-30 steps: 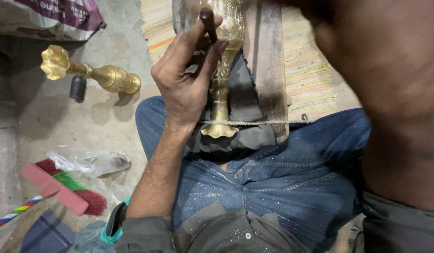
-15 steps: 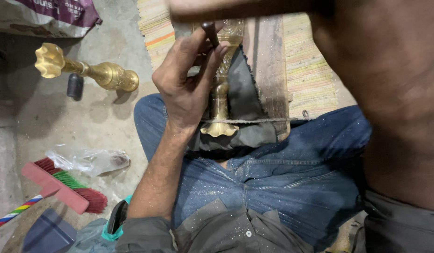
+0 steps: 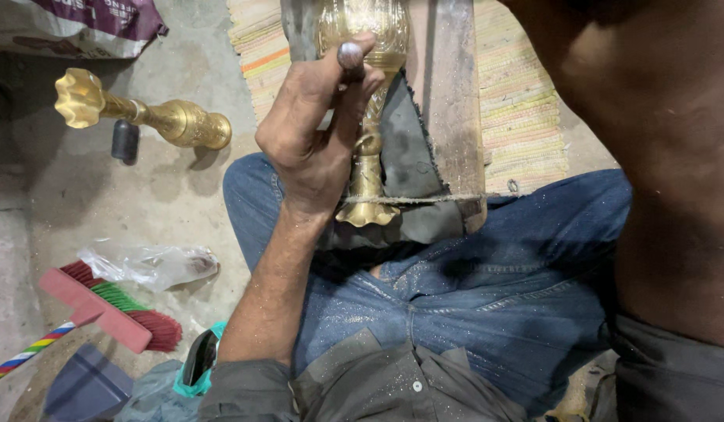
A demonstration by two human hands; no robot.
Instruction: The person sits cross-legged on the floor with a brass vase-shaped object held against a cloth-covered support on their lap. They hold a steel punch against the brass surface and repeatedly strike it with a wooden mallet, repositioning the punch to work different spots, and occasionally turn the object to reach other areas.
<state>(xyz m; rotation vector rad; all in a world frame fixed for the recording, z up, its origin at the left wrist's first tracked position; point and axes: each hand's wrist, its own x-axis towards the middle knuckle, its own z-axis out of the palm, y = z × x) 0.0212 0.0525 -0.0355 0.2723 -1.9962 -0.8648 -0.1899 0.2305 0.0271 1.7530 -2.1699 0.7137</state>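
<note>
My left hand (image 3: 315, 144) is closed around a short dark metal punch (image 3: 350, 55), whose rounded head sticks up above my fingers. The punch rests against an ornate brass stand (image 3: 367, 184) with a flared foot. The stand lies lengthwise on a wooden plank (image 3: 455, 117) across my lap, over a dark cloth pad (image 3: 405, 156). A thin cord (image 3: 424, 199) crosses the plank near the stand's foot. Only my right upper arm (image 3: 659, 133) shows, filling the right side; the right hand itself is out of the frame.
On the concrete floor to the left lie a second brass stand (image 3: 143, 117) and a small dark cylinder (image 3: 125, 141). Nearer me are a clear plastic bag (image 3: 147, 266) and a red-and-green brush (image 3: 104, 309). A woven mat (image 3: 518, 101) lies under the plank, and a sack (image 3: 73, 27) sits top left.
Half a second ago my right forearm crossed the top of the view above the punch; it is now gone from there. My left hand keeps the punch on the brass stand.
</note>
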